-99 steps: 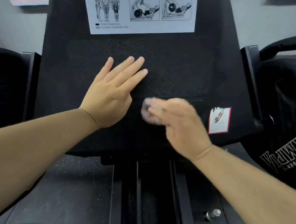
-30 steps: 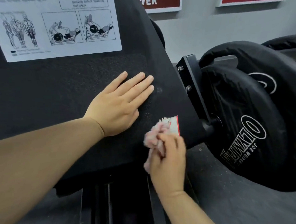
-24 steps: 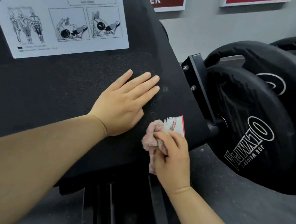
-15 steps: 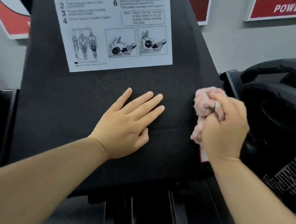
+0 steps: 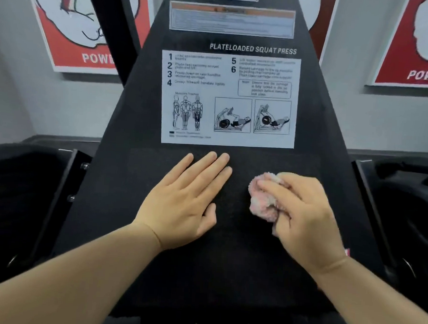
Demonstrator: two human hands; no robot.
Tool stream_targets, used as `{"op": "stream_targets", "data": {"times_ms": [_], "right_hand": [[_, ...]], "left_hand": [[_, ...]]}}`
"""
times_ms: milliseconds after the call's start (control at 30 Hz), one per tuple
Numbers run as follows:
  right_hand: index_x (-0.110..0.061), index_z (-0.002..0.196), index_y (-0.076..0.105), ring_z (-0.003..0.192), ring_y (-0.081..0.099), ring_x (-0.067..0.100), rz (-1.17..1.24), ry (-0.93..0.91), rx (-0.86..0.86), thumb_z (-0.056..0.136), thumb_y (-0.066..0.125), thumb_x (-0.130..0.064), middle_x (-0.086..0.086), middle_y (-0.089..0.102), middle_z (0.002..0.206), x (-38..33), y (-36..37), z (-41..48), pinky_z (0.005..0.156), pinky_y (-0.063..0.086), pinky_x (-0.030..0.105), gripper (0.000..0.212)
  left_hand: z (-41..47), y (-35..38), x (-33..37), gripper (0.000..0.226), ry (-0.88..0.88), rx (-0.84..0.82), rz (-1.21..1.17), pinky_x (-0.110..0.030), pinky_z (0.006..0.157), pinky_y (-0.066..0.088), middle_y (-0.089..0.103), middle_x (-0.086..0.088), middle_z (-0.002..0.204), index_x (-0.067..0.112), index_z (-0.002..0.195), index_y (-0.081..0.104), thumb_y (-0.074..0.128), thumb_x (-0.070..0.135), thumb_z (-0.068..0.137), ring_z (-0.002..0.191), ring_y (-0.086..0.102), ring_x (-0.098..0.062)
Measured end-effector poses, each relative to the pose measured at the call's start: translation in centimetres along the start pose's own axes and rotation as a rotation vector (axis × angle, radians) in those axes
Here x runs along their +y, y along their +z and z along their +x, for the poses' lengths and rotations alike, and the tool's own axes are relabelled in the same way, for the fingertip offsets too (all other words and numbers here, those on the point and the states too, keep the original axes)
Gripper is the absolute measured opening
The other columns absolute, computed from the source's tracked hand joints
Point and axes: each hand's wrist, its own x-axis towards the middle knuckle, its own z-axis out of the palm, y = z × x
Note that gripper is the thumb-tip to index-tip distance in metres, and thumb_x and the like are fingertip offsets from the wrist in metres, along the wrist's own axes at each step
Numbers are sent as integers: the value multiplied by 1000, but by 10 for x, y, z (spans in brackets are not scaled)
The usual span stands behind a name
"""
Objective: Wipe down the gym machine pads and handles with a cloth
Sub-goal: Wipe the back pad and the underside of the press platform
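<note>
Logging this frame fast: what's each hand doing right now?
Left hand: open, flat on the black pad.
Right hand: gripping the pink cloth.

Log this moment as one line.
left hand flat on black textured plate | right hand grips crumpled pink cloth against plate | step: wiping

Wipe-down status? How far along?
Done: nothing provable; the black pad shows no wiped-versus-unwiped mark. In hand: right hand grips the pink cloth against the pad's right half, below the instruction sheet; left hand rests flat beside it. Left: no handles are in view, so those look pending, probably the pad's upper part too.
</note>
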Motion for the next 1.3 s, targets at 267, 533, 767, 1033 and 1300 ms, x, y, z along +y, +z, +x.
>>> {"op": "stream_targets", "data": {"times_ms": [267,533,767,1033,1300], "right_hand": [[-11,120,71,108,47,33,-19,301,252,84,49,5,11,60,120,8,3,93,97,43,37,45],[-10,111,75,86,60,30,-19,-116,12,86,44,-2,7,68,105,-31,18,23,77,52,48,41],[-8,115,72,97,51,41,-125,194,245,84,42,2,14,63,108,-10,12,122,87,29,16,44],[-14,103,77,84,58,27,-37,-266,-46,95,43,-6,3,70,101,-41,21,51,73,51,44,36],[-8,114,73,89,55,31,-4,125,50,83,37,2,10,65,104,-38,25,36,96,43,37,49]], "left_hand": [[8,-14,-31,51,-76,100,-36,-41,117,27,50,-6,146,13,132,61,53,25,84,132,45,-20],[4,-11,-37,54,-65,75,-15,-43,118,27,46,-7,150,12,137,57,51,26,85,137,42,-20],[8,-16,-53,43,-77,145,-46,-43,115,32,55,-3,143,15,128,65,48,22,89,132,47,-21],[5,-11,-52,43,-65,179,-46,-42,117,30,54,-6,143,10,127,65,48,19,88,133,47,-23],[5,-10,-50,44,-72,190,-68,-43,116,32,55,-6,143,11,128,65,47,19,88,132,48,-23]]}}
